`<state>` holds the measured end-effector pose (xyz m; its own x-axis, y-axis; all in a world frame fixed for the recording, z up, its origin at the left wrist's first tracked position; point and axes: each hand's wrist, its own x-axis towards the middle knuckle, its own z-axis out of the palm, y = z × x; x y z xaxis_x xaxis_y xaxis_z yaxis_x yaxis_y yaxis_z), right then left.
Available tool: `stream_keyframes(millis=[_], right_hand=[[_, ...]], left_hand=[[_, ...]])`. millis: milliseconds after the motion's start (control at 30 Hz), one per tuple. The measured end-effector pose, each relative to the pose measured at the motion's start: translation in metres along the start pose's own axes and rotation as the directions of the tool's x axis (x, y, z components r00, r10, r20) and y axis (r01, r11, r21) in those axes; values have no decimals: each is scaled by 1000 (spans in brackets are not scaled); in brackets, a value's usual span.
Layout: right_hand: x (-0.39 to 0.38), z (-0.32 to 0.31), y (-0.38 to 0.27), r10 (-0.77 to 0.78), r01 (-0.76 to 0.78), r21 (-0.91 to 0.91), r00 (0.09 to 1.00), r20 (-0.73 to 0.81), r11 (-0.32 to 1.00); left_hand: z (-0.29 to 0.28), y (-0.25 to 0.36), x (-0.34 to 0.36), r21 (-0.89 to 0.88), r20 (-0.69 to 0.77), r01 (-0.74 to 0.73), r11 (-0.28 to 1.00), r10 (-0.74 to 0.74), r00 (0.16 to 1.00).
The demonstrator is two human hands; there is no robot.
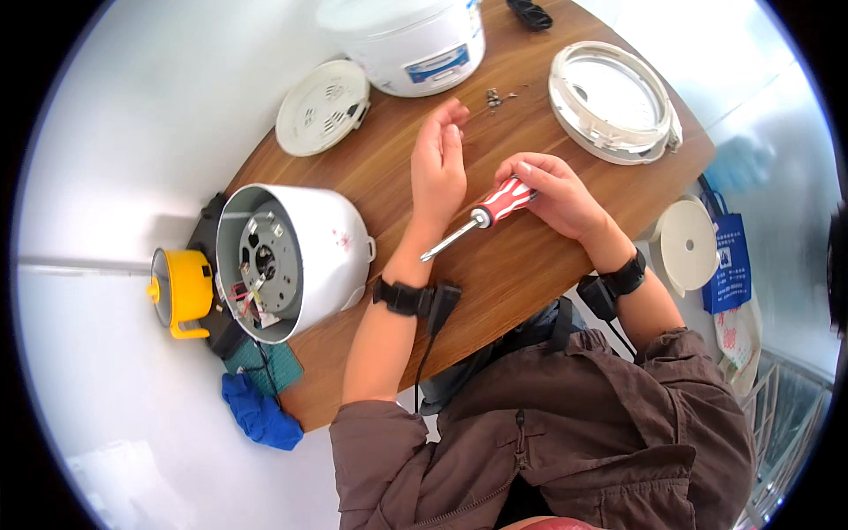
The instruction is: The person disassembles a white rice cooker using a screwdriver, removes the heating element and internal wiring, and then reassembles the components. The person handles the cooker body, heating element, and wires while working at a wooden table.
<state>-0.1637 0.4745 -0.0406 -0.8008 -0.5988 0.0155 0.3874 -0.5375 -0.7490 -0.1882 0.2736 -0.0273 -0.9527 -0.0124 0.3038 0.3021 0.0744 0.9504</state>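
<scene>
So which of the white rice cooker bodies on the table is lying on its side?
The white cooker shell at the table's left edge, its open underside showing wiring. The other white cooker at the far edge stands upright.

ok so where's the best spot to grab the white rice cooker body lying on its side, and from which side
Probably the white rice cooker body is best taken across its rounded outer shell near the closed end, coming from above or from the person's side. It lies tipped at the wooden table's edge, open underside facing outward with loose wires there, so avoid that end.

Yellow pot (181, 290), blue cloth (261, 413), white stool (687, 245), blue bag (730, 265) off table.
</scene>
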Motion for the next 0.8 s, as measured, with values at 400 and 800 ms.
stream_keyframes(millis=[400, 800], right_hand=[[26, 30, -27, 111, -117, 45, 987, 119, 992], [116, 65, 56, 230, -262, 149, 952, 201, 954]], left_hand=[[-104, 120, -110, 808, 417, -543, 229, 430, 801], [-231, 169, -177, 942, -131, -43, 332, 483, 866]])
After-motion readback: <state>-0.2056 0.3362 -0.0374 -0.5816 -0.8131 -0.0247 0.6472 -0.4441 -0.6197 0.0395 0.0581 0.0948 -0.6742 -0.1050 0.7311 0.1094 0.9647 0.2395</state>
